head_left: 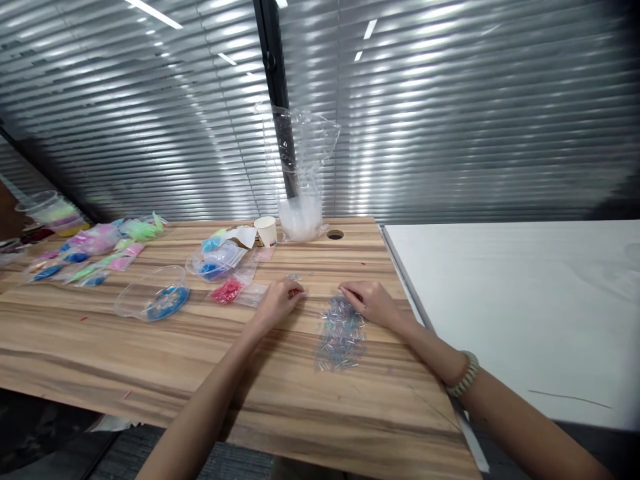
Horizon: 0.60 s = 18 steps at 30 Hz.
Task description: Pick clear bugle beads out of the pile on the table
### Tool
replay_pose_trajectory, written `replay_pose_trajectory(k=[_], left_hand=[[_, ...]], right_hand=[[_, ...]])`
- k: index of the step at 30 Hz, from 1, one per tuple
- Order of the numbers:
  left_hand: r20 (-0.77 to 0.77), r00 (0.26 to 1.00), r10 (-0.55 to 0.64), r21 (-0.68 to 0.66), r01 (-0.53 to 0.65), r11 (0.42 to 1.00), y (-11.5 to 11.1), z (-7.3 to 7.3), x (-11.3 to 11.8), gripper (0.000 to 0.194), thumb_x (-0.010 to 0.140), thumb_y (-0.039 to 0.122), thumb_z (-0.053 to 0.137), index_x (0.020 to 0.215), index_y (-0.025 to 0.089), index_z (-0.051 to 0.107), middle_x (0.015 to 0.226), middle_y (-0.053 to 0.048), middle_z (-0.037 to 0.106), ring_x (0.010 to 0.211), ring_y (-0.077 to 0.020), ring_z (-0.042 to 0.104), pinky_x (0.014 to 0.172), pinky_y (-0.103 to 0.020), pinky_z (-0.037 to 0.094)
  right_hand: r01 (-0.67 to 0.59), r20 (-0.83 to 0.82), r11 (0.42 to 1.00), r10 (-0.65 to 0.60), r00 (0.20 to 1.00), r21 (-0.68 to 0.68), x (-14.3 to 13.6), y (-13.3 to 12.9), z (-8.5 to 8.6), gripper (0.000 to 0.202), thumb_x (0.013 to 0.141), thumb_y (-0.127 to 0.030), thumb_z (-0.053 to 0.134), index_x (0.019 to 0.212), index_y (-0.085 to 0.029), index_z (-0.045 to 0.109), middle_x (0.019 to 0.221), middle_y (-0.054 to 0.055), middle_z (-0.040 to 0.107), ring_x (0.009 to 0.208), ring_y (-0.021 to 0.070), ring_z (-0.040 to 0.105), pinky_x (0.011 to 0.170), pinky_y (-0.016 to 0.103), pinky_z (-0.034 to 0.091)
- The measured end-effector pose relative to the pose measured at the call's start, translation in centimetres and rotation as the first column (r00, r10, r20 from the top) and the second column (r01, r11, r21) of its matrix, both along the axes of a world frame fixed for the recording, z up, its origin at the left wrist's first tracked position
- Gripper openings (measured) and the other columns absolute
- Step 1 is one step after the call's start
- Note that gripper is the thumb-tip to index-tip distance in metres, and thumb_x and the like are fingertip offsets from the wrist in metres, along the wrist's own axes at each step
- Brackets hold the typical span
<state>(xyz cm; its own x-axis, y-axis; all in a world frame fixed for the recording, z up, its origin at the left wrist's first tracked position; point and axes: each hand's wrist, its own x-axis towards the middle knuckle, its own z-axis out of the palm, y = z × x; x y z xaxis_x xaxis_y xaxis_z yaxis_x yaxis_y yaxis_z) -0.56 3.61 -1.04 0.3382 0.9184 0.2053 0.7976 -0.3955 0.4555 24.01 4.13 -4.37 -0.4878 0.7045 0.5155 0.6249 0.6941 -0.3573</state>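
A loose pile of small clear-bluish tube-shaped beads (341, 341) lies on the wooden table in front of me. Over the pile's far edge is my right hand (371, 303), its thumb and fingertips pinched together; whatever they may hold is too small to make out. To the left of the pile, my left hand (279, 303) rests low over the wood with its fingers curled and the tips closed. Anything in that pinch is hidden too. A bag of red beads (227, 291) lies left of my left hand, and a few clear pieces show just behind it.
A clear round tray (131, 301) with blue contents stands at left, near a clear bowl (233, 257) holding small bags. Farther left are several colourful bags (100, 237). A paper cup (267, 231) and a plastic-wrapped white container (303, 217) stand behind. A white table (505, 287) adjoins at right.
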Motion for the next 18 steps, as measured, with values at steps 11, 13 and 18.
replay_pose_trajectory(k=[11,13,18], left_hand=[[-0.047,0.999,-0.005,0.009,0.005,1.0,0.05,-0.33,0.75,0.012,0.083,0.022,0.058,0.082,0.017,0.069,0.082,-0.004,0.067,0.075,-0.0154,0.059,0.069,-0.023,0.043],[-0.045,0.999,-0.007,0.014,0.008,1.0,0.06,-0.4,0.73,0.012,0.083,0.022,0.058,0.082,0.017,0.069,0.082,-0.004,0.067,0.074,-0.0154,0.059,0.069,-0.023,0.043],[-0.035,0.999,-0.009,0.027,0.01,1.0,0.02,-0.45,0.47,0.012,0.083,0.022,0.057,0.083,0.017,0.069,0.083,-0.004,0.067,0.076,-0.0157,0.059,0.069,-0.023,0.043]], right_hand=[[0.031,0.038,0.998,-0.028,0.999,-0.061,0.1,-0.38,0.78,0.026,0.093,-0.023,0.041,0.095,-0.017,0.067,0.089,0.005,0.07,0.073,0.0166,0.065,0.063,0.023,0.042],[0.029,0.038,0.997,-0.027,0.999,-0.066,0.05,-0.41,0.83,0.027,0.093,-0.023,0.041,0.095,-0.017,0.067,0.09,0.005,0.07,0.074,0.0164,0.065,0.064,0.023,0.042],[0.034,0.041,0.998,-0.032,0.999,-0.053,-0.1,-0.42,0.78,0.027,0.093,-0.024,0.041,0.093,-0.017,0.067,0.088,0.006,0.07,0.076,0.0163,0.065,0.066,0.022,0.043]])
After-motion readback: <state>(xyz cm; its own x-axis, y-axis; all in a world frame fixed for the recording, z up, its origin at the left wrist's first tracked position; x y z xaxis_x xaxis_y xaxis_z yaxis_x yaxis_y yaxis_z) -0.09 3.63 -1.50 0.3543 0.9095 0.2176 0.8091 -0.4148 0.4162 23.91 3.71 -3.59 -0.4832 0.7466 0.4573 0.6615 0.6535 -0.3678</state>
